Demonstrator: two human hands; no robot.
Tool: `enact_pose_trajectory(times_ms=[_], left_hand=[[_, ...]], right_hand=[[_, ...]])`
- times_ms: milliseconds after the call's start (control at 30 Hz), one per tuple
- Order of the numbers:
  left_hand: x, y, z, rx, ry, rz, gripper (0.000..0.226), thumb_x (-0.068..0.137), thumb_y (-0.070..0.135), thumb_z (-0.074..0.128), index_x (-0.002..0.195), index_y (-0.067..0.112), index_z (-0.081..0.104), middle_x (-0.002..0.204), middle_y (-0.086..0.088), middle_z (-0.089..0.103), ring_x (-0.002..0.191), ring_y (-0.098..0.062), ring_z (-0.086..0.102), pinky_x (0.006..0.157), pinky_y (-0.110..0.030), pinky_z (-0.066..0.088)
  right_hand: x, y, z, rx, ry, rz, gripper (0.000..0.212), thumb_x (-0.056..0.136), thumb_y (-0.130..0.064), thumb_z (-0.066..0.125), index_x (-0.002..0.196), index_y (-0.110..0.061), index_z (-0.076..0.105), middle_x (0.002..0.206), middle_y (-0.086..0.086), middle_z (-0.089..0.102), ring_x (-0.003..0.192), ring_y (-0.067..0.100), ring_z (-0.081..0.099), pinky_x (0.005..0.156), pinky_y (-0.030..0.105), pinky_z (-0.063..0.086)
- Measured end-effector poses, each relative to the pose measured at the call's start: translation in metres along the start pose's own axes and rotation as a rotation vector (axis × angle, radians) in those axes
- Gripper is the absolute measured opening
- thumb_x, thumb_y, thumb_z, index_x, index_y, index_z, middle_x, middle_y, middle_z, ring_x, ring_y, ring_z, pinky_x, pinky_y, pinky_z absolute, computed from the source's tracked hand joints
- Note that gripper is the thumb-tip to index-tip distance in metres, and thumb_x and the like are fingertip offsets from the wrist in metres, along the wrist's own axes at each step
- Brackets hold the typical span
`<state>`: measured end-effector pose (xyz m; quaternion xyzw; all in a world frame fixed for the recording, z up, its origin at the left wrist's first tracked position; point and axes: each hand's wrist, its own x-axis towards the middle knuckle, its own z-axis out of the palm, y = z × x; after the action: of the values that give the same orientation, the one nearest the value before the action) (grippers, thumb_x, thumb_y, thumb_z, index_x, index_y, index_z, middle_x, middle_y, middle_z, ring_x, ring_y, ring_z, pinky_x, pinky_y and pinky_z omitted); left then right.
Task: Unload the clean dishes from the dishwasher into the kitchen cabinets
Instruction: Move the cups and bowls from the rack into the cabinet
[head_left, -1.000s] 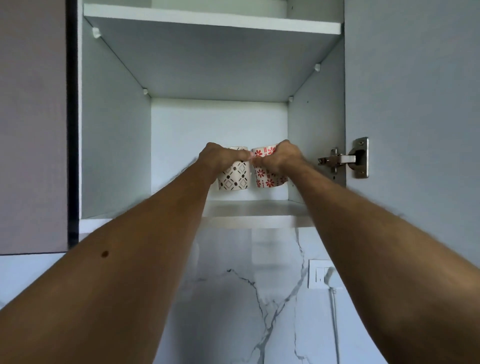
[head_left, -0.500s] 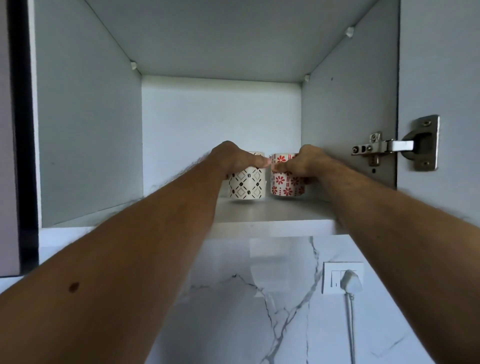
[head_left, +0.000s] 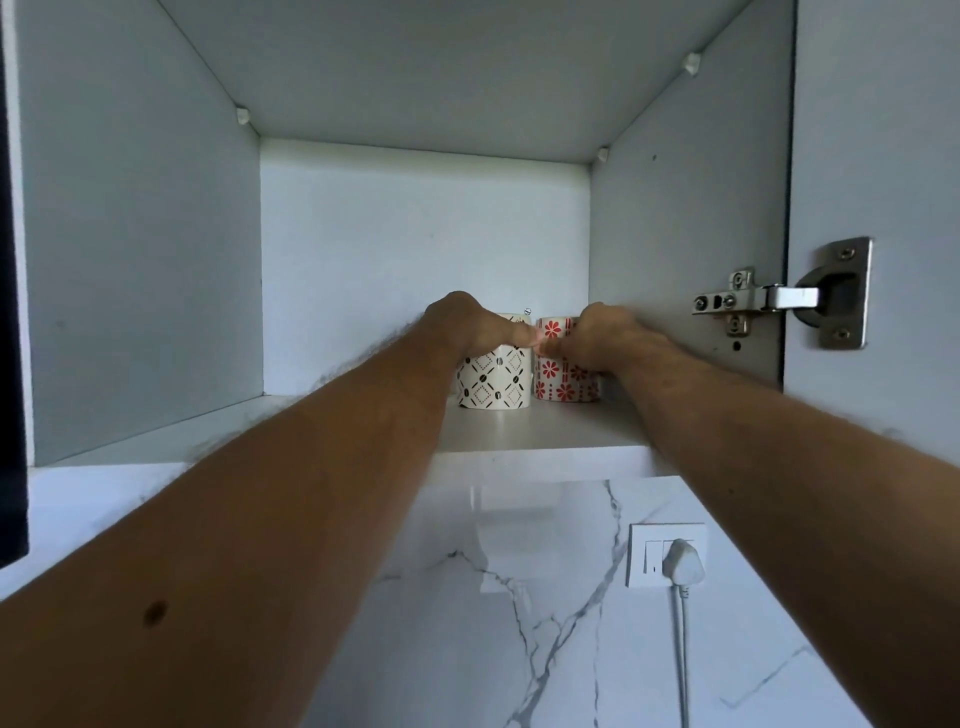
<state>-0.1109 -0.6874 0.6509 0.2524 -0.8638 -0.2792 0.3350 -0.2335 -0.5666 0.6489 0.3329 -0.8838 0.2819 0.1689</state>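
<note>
Two mugs stand side by side on the bottom shelf (head_left: 519, 431) of the open wall cabinet, near its back wall. The left one is a white mug with a black diamond pattern (head_left: 496, 382); my left hand (head_left: 470, 319) grips it over the top. Touching it on the right is a white mug with red flowers (head_left: 558, 376), which my right hand (head_left: 605, 338) grips from above and from its right side. Both mugs rest upright on the shelf. My fingers hide the rims and any handles.
The cabinet door (head_left: 878, 208) hangs open at the right on a metal hinge (head_left: 779, 299). An upper shelf (head_left: 441, 78) roofs the compartment. Below lies a marbled white wall with a socket and plug (head_left: 672, 561). A closed dark cabinet edge (head_left: 10, 312) borders the left.
The mugs were held tilted above the shelf a second ago; now they stand flat on it. The view has moved closer and lower into the cabinet. Both hands stay on the mugs.
</note>
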Motion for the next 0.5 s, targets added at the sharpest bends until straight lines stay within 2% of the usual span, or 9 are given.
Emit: enact_pose_trajectory(times_ms=[67, 133, 267, 333, 400, 500], left_hand=[[-0.003, 0.001, 0.003, 0.086, 0.047, 0.009, 0.092, 0.058, 0.067, 0.081, 0.122, 0.006, 0.057, 0.119, -0.011, 0.063, 0.106, -0.028, 0.061, 0.091, -0.037, 0.052], [-0.007, 0.003, 0.004, 0.152, 0.089, 0.02, 0.093, 0.058, 0.072, 0.077, 0.123, 0.009, 0.056, 0.121, -0.009, 0.061, 0.108, -0.027, 0.06, 0.087, -0.033, 0.05], [-0.011, 0.003, 0.004, 0.162, 0.109, 0.02, 0.098, 0.056, 0.076, 0.076, 0.124, 0.009, 0.054, 0.122, -0.009, 0.061, 0.11, -0.027, 0.06, 0.082, -0.03, 0.048], [-0.01, 0.003, 0.006, 0.143, 0.124, 0.0, 0.106, 0.051, 0.078, 0.077, 0.127, 0.009, 0.051, 0.125, -0.01, 0.058, 0.112, -0.027, 0.059, 0.086, -0.033, 0.051], [-0.01, 0.002, 0.008, 0.107, 0.145, -0.022, 0.114, 0.048, 0.076, 0.079, 0.133, 0.011, 0.043, 0.129, -0.01, 0.047, 0.117, -0.028, 0.054, 0.091, -0.042, 0.053], [-0.012, 0.004, 0.008, 0.112, 0.147, -0.029, 0.113, 0.047, 0.075, 0.08, 0.135, 0.016, 0.039, 0.127, -0.008, 0.041, 0.117, -0.028, 0.052, 0.09, -0.045, 0.054]], right_hand=[[0.0, -0.001, 0.0, -0.03, 0.016, -0.006, 0.067, 0.083, -0.06, 0.069, 0.121, -0.005, 0.06, 0.119, 0.012, 0.065, 0.095, 0.025, 0.06, 0.073, 0.028, 0.044], [-0.002, -0.002, 0.0, -0.086, 0.038, -0.017, 0.068, 0.082, -0.062, 0.067, 0.12, -0.006, 0.061, 0.119, 0.012, 0.064, 0.104, 0.026, 0.062, 0.075, 0.029, 0.045], [-0.006, -0.002, -0.001, -0.132, 0.095, -0.021, 0.082, 0.08, -0.067, 0.065, 0.132, -0.006, 0.053, 0.134, 0.015, 0.043, 0.115, 0.031, 0.057, 0.091, 0.037, 0.05], [-0.009, -0.002, -0.006, -0.175, 0.151, -0.094, 0.075, 0.082, -0.06, 0.063, 0.136, -0.011, 0.051, 0.133, 0.013, 0.04, 0.116, 0.035, 0.056, 0.094, 0.041, 0.051], [-0.012, -0.004, -0.011, -0.23, 0.176, -0.191, 0.065, 0.082, -0.051, 0.062, 0.138, -0.019, 0.052, 0.132, 0.009, 0.041, 0.115, 0.034, 0.057, 0.094, 0.042, 0.052], [-0.016, -0.006, -0.012, -0.27, 0.172, -0.275, 0.056, 0.081, -0.04, 0.065, 0.132, -0.021, 0.052, 0.127, 0.008, 0.045, 0.108, 0.033, 0.06, 0.089, 0.041, 0.053]])
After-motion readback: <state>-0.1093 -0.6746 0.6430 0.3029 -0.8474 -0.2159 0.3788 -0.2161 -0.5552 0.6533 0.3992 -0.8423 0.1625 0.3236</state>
